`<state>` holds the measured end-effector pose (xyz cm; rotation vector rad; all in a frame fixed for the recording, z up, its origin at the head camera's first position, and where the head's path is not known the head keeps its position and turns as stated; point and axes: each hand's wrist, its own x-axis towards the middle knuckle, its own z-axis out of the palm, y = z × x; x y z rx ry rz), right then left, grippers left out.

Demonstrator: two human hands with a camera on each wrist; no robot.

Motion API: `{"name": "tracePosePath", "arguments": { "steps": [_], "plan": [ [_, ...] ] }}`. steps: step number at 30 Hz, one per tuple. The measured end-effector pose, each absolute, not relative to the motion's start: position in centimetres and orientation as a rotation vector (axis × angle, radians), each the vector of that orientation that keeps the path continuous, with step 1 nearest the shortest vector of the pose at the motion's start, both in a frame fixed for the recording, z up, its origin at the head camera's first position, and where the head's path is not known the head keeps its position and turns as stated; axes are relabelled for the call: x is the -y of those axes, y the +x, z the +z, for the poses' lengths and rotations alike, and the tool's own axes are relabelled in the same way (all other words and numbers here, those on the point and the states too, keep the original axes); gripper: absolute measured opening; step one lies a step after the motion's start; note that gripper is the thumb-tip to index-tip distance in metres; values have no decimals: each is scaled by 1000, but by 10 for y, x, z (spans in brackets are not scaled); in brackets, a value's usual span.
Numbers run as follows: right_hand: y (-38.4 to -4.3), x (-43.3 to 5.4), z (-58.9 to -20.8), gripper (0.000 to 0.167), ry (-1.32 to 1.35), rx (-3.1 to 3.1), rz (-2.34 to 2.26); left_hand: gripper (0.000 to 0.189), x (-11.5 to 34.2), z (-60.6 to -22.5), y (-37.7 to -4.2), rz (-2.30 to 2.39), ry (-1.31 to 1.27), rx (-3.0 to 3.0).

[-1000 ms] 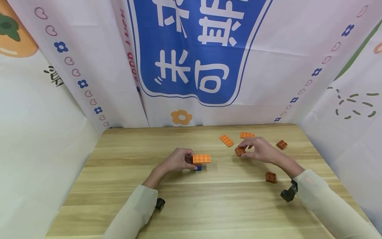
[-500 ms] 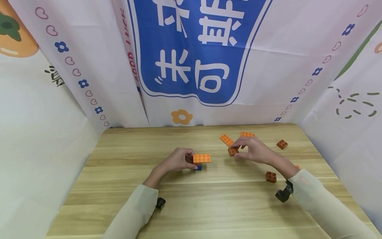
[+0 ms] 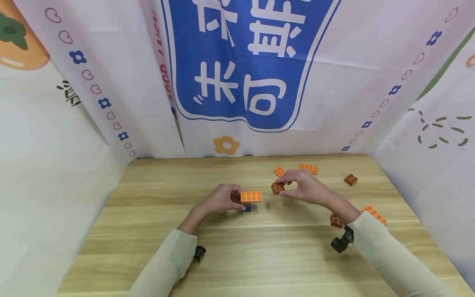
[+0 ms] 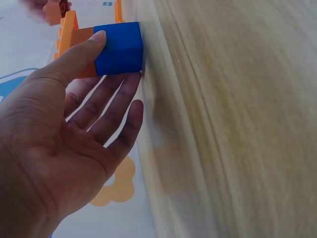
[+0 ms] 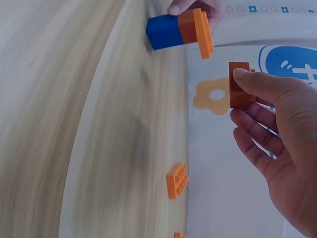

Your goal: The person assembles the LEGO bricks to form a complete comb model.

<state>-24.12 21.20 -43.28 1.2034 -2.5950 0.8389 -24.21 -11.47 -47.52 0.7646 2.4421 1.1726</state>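
Observation:
My left hand (image 3: 222, 199) grips a small stack of toy building bricks between thumb and fingers. At the bottom of the stack is a blue brick (image 4: 119, 48), with a brown-orange brick (image 4: 82, 35) above it. A flat orange plate (image 3: 251, 196) with studs tops it and juts out to the right. My right hand (image 3: 305, 187) pinches a brown brick (image 3: 277, 189) with its studs up, raised over the table a little right of the stack. In the right wrist view the thumb lies on the side of this brown brick (image 5: 239, 85).
Behind the right hand lie two orange plates (image 3: 309, 169), one partly hidden by the fingers. A brown brick (image 3: 350, 179) sits farther right. Another brown brick (image 3: 336, 220) and an orange plate (image 3: 375, 215) lie by the right wrist. A printed cloth (image 3: 334, 103) hangs behind the wooden table (image 3: 156, 181).
My right hand has carried the brown brick leftward, closer to the stack. The orange plate by the right wrist has come into view. My left hand and its stack have stayed in place.

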Motion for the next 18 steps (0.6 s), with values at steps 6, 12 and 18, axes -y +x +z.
{"name": "tracePosePath", "arguments": {
  "steps": [6,12,18],
  "plan": [
    [-238,-199,-428,37,1196,2597,867,25,114,-474,-241,1184,767,-2429],
    [-238,-185,-427,37,1219,2548,898,26,114,-475,-242,1200,767,-2431],
    [-237,-171,-428,36,1220,2556,928,26,114,-476,-243,1192,761,-2433]
  ]
}}
